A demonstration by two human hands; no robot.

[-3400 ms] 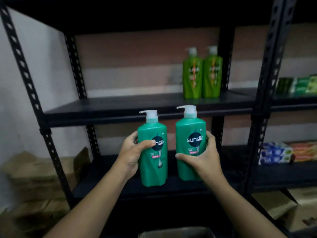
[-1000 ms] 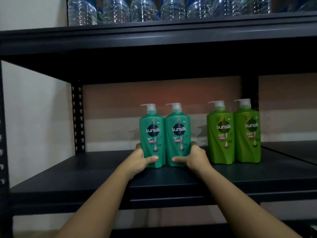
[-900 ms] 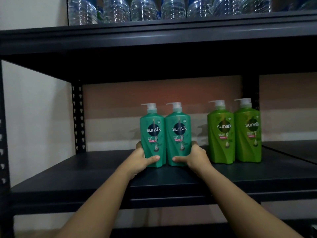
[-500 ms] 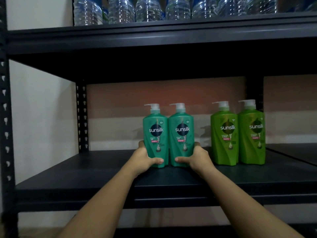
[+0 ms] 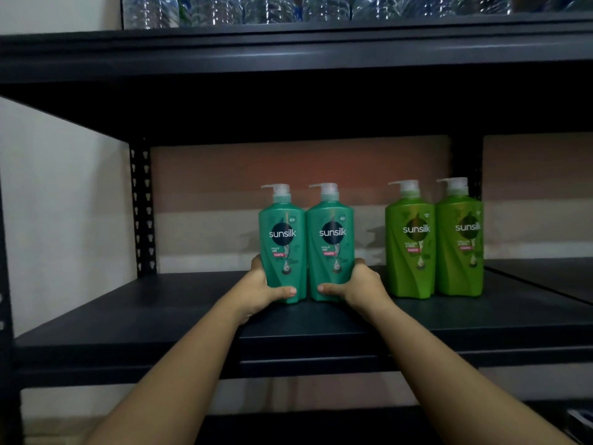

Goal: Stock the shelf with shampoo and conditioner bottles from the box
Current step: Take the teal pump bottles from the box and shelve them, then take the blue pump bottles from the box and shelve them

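Head view: each hand (image 5: 256, 289) grips 1 teal bottle (image 5: 282, 242) on shelf (image 5: 128, 319).

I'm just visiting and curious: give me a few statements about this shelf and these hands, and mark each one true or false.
1. Each hand holds one teal bottle. True: the left hand grips the left teal bottle, the right hand the right teal bottle.
2. Three light green bottles stand on the shelf. False: two light green bottles.
3. The teal bottles lie flat. False: they stand upright on the shelf.
4. Clear water bottles sit on the shelf above. True.
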